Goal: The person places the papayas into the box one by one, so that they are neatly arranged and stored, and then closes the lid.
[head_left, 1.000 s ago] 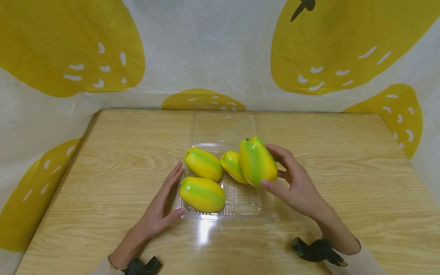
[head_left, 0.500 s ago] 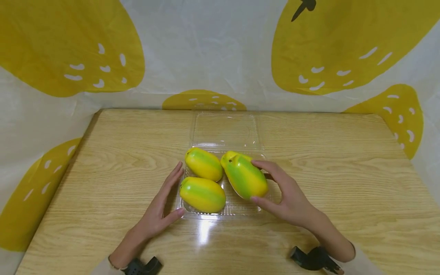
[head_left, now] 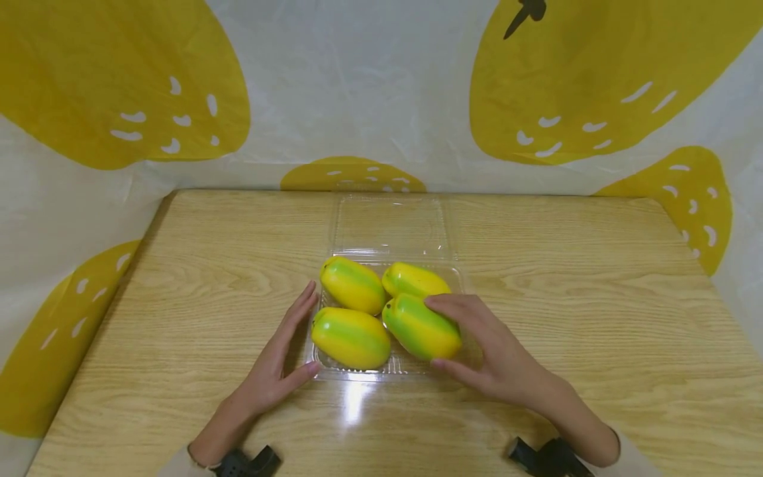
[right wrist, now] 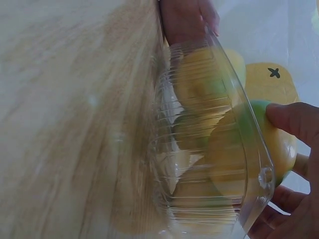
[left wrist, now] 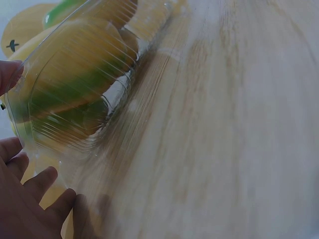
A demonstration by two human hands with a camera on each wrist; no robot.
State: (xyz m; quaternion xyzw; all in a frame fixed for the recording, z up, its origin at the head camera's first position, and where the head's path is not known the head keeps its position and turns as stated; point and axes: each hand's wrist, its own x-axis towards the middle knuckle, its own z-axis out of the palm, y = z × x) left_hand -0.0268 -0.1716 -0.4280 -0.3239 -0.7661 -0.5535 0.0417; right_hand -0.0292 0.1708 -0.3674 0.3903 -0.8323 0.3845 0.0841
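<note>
Right hand [head_left: 495, 351] grips the near right fruit [head_left: 420, 328] between thumb and fingers; left hand [head_left: 274, 364], fingers spread, touches the box [head_left: 381, 377] at left

The left hand [left wrist: 20, 201] comes in from the left edge, with its thumb [left wrist: 9, 75] up by the rim of a see-through, shiny plastic box with thin ridges on its side [left wrist: 115, 92], and its fingers [left wrist: 41, 184] spread apart lower down. Through the box you can see big, smooth, rounded fruit, yellow and green [left wrist: 75, 55], lying close together. A light brown wooden worktop with long streaks [left wrist: 219, 134] fills most of the right side, and at the top left is a yellow round patch [left wrist: 25, 22] on a white backdrop [left wrist: 6, 9].
</note>
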